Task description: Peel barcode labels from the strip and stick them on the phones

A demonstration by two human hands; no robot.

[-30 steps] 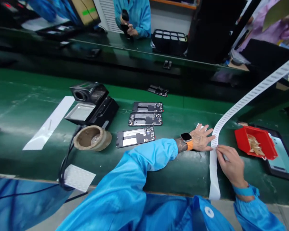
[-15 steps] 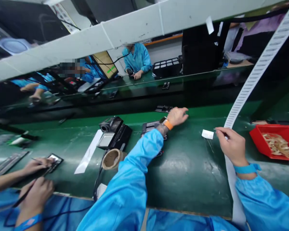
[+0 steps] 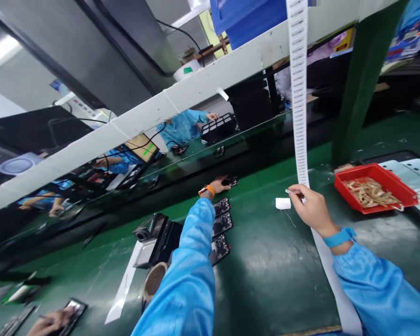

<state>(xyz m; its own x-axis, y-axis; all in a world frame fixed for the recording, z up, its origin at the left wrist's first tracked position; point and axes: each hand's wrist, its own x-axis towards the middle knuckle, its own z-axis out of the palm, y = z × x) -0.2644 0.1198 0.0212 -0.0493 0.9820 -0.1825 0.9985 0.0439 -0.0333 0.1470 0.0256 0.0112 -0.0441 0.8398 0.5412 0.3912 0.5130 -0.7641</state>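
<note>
Up by the far edge of the bench, my left hand (image 3: 218, 185), with an orange-banded watch on its wrist, closes its thumb and fingers on the near end of a dark opened phone (image 3: 233, 181). Below that arm lies a column of opened phones (image 3: 222, 224) with bare circuit boards, partly covered by my sleeve. My right hand (image 3: 311, 207) is pinched around a small thin pale piece, too small to name. Just left of those fingertips, a small white printed label (image 3: 283, 203) rests on the bench.
A long strip of barcode labels (image 3: 298, 102) hangs down by my right hand. A red tray (image 3: 353, 205) of tan strips stands to the right. On the left are a black device (image 3: 163, 242), a cardboard roll (image 3: 153, 280) and a co-worker's hand (image 3: 54, 319) at another phone.
My left hand has gone from hovering over the bench to the far phone. The view has swung right, uncovering the phones below my arm. My right hand keeps its pinch near the label.
</note>
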